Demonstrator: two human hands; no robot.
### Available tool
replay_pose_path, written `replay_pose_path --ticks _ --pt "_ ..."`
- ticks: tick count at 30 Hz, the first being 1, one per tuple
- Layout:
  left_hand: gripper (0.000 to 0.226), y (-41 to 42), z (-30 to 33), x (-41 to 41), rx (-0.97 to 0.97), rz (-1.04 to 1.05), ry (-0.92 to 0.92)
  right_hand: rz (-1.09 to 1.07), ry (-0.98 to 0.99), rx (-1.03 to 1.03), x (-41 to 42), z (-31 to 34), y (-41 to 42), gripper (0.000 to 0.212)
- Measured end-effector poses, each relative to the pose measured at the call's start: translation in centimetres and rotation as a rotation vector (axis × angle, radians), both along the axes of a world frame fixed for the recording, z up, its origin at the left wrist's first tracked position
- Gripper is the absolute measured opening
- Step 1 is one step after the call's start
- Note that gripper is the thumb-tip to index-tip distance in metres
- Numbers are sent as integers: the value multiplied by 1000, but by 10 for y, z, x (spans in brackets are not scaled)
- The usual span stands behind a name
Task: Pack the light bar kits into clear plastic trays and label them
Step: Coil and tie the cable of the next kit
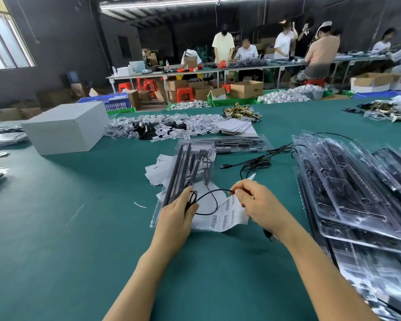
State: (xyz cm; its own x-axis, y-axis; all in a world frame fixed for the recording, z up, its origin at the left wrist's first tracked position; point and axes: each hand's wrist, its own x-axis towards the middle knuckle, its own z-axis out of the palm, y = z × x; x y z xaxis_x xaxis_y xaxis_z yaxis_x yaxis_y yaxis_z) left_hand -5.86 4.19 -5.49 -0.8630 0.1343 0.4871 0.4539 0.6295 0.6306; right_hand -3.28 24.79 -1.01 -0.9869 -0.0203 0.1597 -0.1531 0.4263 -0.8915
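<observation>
Green table (56, 228): both hands' fingers (237, 189) pinching black cable (210, 193) over tray (159, 213).

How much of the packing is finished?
Done: a stack of filled trays lies on the right. In hand: left hand and right hand hold a cable over the open tray. Left: tucking it in, adding a label.
</observation>
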Motion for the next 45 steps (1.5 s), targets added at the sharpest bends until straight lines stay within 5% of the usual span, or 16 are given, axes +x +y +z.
replay_pose_path --ticks 6,9,12,20,23,29,38,45 --pt "61 0 -3 1 -328 -74 18 -60 -48 -256 2 3 -1 20" --pt "46 3 -2 3 -397 -71 160 -24 -154 -462 3 6 -4 21" --pt "34 7 -2 3 -350 -62 231 -13 -249 -646 2 8 -8 18" --pt "45 15 3 11 -160 -147 40 -7 -471 -1002 0 8 -9 17" --pt "31 18 4 13 -26 -176 -25 -11 -523 -1116 -2 6 -6 17" --pt "17 23 6 15 424 -208 -259 -47 -497 -1023 -3 1 -9 16" --pt "31 23 6 11 566 -120 -314 -27 -366 -700 -1 -8 -25 20" --pt "30 7 13 8 669 -263 -493 55 -376 -956 0 -2 -24 18"
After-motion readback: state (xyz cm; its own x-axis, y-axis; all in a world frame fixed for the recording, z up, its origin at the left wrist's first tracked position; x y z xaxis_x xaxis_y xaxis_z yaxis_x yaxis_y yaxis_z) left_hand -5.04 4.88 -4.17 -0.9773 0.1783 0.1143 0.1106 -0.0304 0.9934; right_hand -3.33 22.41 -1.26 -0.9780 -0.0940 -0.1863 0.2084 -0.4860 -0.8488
